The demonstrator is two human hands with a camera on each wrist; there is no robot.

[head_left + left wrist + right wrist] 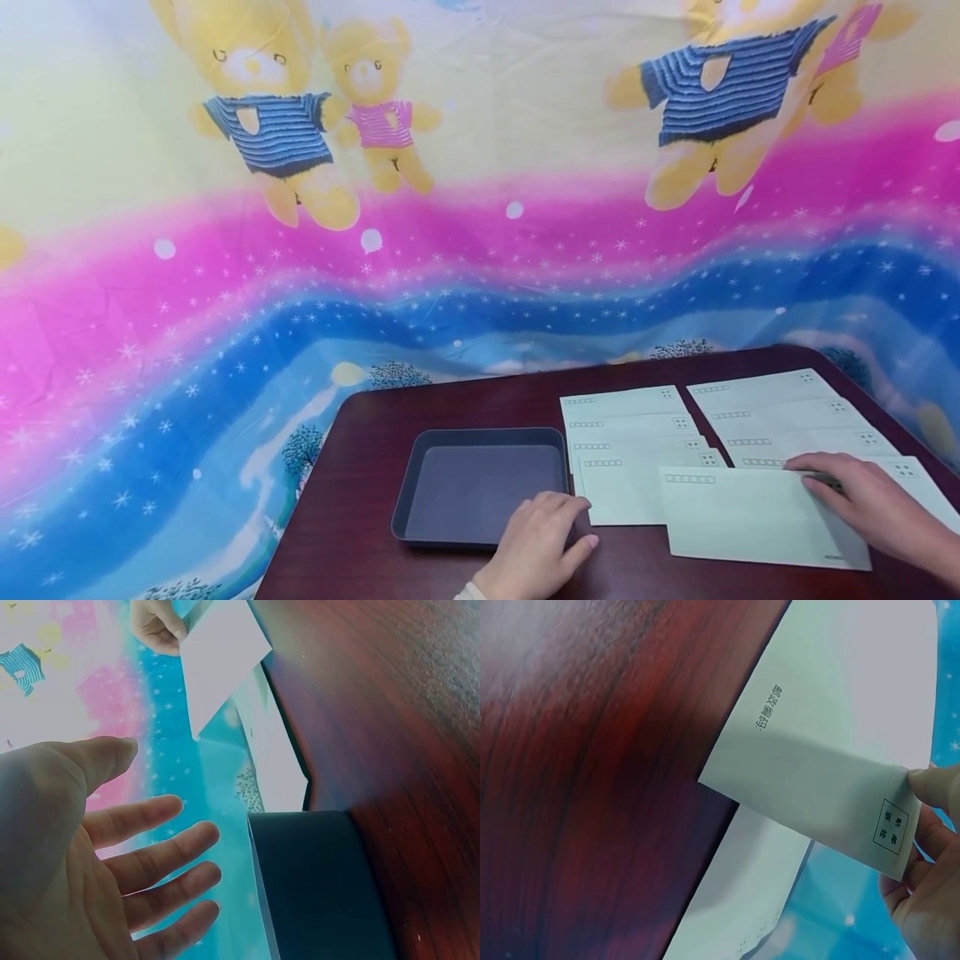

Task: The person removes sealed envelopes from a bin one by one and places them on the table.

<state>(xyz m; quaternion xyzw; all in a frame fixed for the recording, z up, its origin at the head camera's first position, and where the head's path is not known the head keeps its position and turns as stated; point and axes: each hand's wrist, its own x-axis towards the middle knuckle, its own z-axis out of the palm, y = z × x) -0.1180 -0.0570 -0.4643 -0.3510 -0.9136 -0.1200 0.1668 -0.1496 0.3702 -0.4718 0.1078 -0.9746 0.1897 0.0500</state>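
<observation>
An envelope (750, 517), pale and printed with postcode boxes, is pinched at its upper right edge by my right hand (862, 500). In the right wrist view the thumb lies on the front of this envelope (810, 765), beside the printed stamp box, with the fingers behind. It overlaps two columns of envelopes on the table. My left hand (536, 546) is over the near right corner of a dark grey tray (405, 492). Its fingers are spread and hold nothing in the left wrist view, where the tray's wall (322, 885) shows beside them.
The left column of overlapping envelopes (622, 492) lies right of the tray. Another overlapping column (772, 400) reaches toward the table's right edge. Behind the dark wooden table (337, 517) hangs a cloth (480, 250) printed with bears.
</observation>
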